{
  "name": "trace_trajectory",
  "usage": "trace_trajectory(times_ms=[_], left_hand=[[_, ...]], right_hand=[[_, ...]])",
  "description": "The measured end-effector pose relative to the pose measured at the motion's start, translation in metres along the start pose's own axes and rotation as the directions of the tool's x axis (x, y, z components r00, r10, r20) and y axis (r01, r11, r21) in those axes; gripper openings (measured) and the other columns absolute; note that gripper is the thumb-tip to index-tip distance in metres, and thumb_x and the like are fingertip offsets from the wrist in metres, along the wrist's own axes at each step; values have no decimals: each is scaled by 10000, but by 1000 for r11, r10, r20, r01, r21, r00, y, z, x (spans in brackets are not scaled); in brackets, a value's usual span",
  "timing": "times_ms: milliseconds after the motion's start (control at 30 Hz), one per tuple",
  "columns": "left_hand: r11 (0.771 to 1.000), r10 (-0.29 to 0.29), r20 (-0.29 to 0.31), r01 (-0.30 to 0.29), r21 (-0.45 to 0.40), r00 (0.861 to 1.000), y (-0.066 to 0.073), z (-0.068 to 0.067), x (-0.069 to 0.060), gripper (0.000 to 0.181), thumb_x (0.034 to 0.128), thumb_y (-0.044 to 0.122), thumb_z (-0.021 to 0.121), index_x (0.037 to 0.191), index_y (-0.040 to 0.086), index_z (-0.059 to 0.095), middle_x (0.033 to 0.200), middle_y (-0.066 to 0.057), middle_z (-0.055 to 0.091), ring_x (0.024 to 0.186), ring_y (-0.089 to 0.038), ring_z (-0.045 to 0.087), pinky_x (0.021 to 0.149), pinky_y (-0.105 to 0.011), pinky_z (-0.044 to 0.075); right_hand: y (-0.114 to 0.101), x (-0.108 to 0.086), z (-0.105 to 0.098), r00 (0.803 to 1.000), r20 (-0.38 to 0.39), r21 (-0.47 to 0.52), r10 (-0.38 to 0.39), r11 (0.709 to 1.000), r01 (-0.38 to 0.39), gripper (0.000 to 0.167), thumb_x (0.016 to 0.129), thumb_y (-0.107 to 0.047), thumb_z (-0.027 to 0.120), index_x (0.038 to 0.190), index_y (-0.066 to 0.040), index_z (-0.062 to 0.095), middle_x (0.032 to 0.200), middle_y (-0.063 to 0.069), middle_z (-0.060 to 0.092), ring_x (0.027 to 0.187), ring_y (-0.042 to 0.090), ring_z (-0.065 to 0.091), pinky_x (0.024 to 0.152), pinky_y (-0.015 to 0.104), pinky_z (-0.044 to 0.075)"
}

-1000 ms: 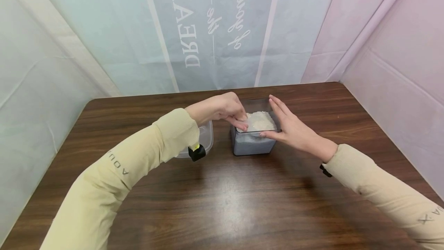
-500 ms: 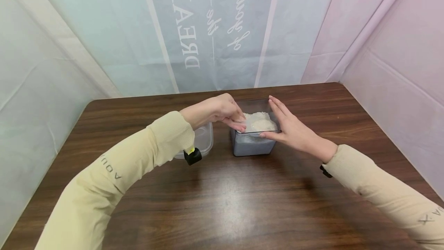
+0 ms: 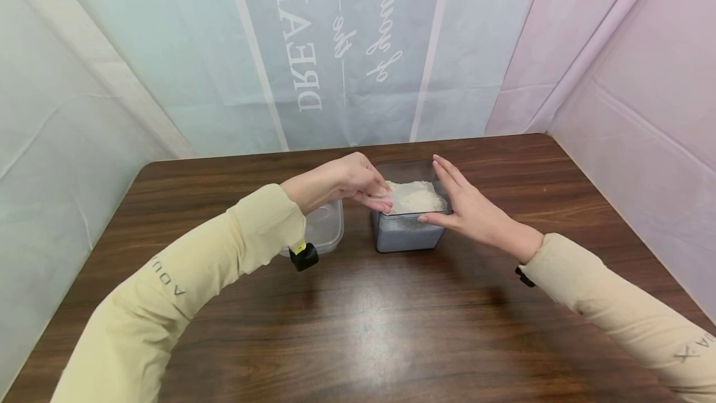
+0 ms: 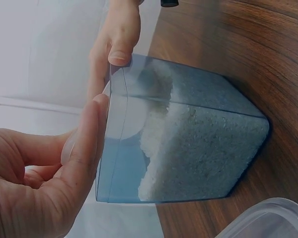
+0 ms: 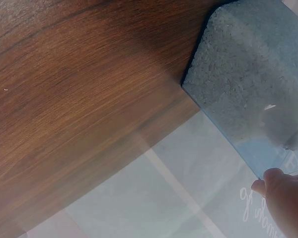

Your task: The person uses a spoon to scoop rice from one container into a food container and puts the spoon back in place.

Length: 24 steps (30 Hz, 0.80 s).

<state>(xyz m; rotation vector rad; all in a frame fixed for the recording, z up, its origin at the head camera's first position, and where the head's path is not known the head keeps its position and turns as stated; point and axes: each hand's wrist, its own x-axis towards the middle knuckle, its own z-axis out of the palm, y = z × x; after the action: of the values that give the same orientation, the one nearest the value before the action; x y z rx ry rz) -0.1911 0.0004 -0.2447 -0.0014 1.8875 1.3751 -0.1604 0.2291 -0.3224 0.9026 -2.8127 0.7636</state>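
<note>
A tinted see-through container (image 3: 409,235) holds white grains (image 4: 203,148), rice-like in the wrist views, heaped higher toward one side. At its left rim my left hand (image 3: 358,180) pinches a clear piece (image 4: 68,146) between thumb and fingers. A pale translucent round shape (image 4: 126,116) shows through the container wall; whether it joins the pinched piece, I cannot tell. My right hand (image 3: 472,207) grips the container's right side, thumb at the front rim and fingers toward the back corner. In the right wrist view, fingertips (image 5: 274,179) lie over the rim.
Left of the container stands a clear plastic tub (image 3: 330,229), partly hidden by the left wrist and sleeve. Both are on a brown wooden table (image 3: 369,322). Cloth walls, the back one with lettering (image 3: 302,55), rise behind the table and at both sides.
My left hand has shifted slightly left, toward the container's left rim, uncovering more of the white grains and the clear tub. My right hand and the container look unmoved.
</note>
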Motion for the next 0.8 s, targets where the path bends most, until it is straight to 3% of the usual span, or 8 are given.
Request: trace_trajectory(times_ms=[800], left_hand=[[998,45,-16,-46,-48,999,-10,-12,-2,283,875,-131,476,1150,-148,538,735,-152,594,575,-159,633,676,-238,577]], right_hand=[[-1,0,1,1000,-11,-11,-5,1000,5,982,777,-430,692,1417,75,144,1501,136,110,1340,316,206,1038,515,309]])
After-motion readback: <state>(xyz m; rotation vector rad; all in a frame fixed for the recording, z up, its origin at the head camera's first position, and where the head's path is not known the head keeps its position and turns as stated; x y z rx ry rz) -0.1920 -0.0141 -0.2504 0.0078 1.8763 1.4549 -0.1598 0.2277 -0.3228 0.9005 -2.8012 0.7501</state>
